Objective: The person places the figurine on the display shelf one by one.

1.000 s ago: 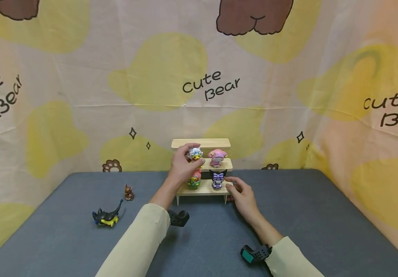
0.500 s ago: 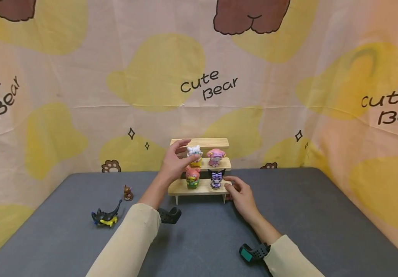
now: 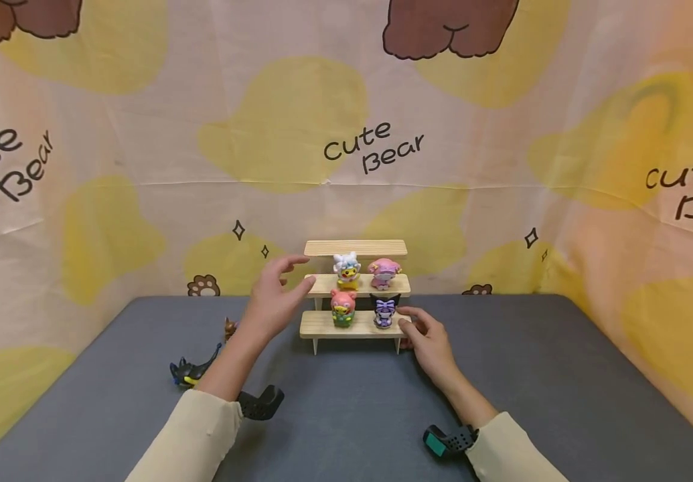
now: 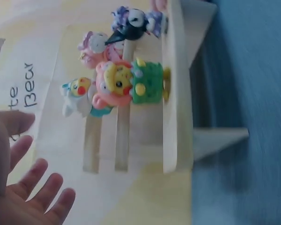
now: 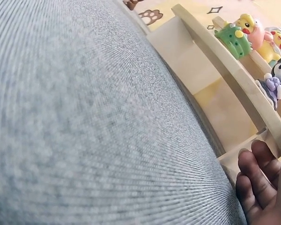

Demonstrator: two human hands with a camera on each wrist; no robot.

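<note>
A three-tier wooden display shelf (image 3: 355, 248) stands on the table. On its middle tier are a white-hooded yellow figurine (image 3: 347, 271) and a pink figurine (image 3: 385, 274). The bottom tier bears a pink-hooded figurine with a green body (image 3: 343, 308) and a black-and-purple figurine (image 3: 384, 313). My left hand (image 3: 270, 301) hovers left of the shelf, fingers spread and holding nothing; the left wrist view shows its fingers (image 4: 35, 180) apart from the figurines. At the bottom tier's right end my right hand (image 3: 433, 345) holds the shelf, several fingers (image 5: 255, 180) curled under its edge.
Left on the grey table (image 3: 346, 415) lie a black toy with yellow parts (image 3: 189, 370), partly behind my left forearm, and a small brown figurine (image 3: 229, 328). A patterned cloth (image 3: 286, 120) hangs behind the table.
My left hand has let go of the white-hooded figurine, leaving it standing on the middle tier, and has moved left and away from the shelf. My right hand stays at the shelf's right end.
</note>
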